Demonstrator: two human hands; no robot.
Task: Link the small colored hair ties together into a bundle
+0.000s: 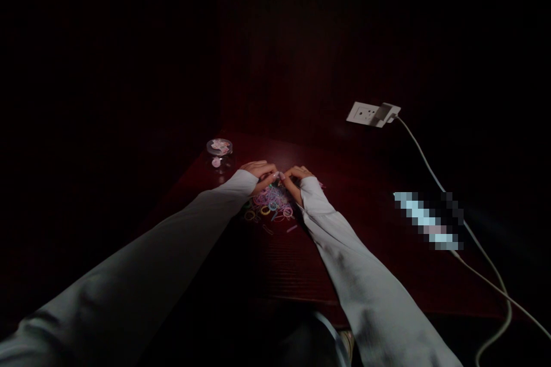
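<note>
A pile of small coloured elastic bands point(275, 199) lies on the dark red table, mostly purple and pink, with yellow, blue and green ones among them. Over the far side of this pile, my left hand point(259, 171) and my right hand point(298, 175) come together with bent fingers. Their thumbs and fingertips nearly touch, pinched at a small pale spot between them. What they hold there is too small and dim to make out. Both forearms are in light grey sleeves.
A clear round jar point(220, 155) with pink-patterned pieces stands at the back left of the table point(284, 266). On the right, a wall socket point(365, 114) holds a plug with a white cable point(424, 156). A blurred-out bright device point(426, 222) lies to the right, with a cable attached.
</note>
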